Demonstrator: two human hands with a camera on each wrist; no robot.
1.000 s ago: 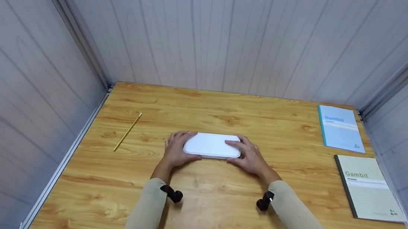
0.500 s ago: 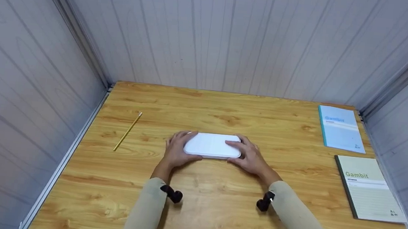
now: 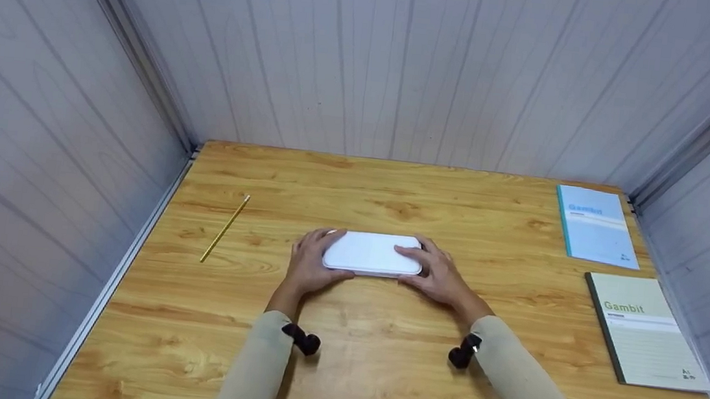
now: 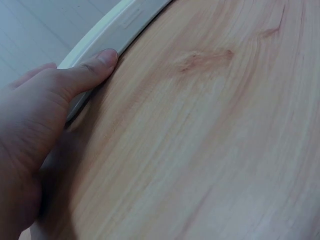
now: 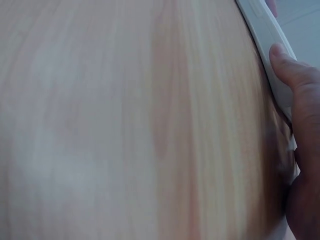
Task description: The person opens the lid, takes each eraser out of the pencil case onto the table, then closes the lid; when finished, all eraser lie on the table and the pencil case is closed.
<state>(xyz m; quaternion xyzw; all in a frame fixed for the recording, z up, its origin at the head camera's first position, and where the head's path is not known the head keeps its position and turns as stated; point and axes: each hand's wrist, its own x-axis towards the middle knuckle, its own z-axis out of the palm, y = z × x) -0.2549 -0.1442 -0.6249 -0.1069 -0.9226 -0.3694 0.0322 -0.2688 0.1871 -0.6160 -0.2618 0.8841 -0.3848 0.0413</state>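
A flat white case [image 3: 372,253] with rounded corners lies on the wooden table [image 3: 377,371] near its middle. My left hand [image 3: 310,263] grips the case's left end, thumb along the near edge and fingers curled over the far side. My right hand [image 3: 436,274] grips the right end in the same way, with a finger lying on the lid. In the left wrist view my thumb [image 4: 85,75] presses the white case [image 4: 125,25] at its rim. In the right wrist view my thumb [image 5: 295,75] rests against the case [image 5: 267,45] at its edge.
A yellow pencil [image 3: 225,229] lies at the left of the table. A blue notebook [image 3: 595,226] lies at the far right corner and a pale green notebook [image 3: 642,331] lies nearer on the right. Grey panel walls close in three sides.
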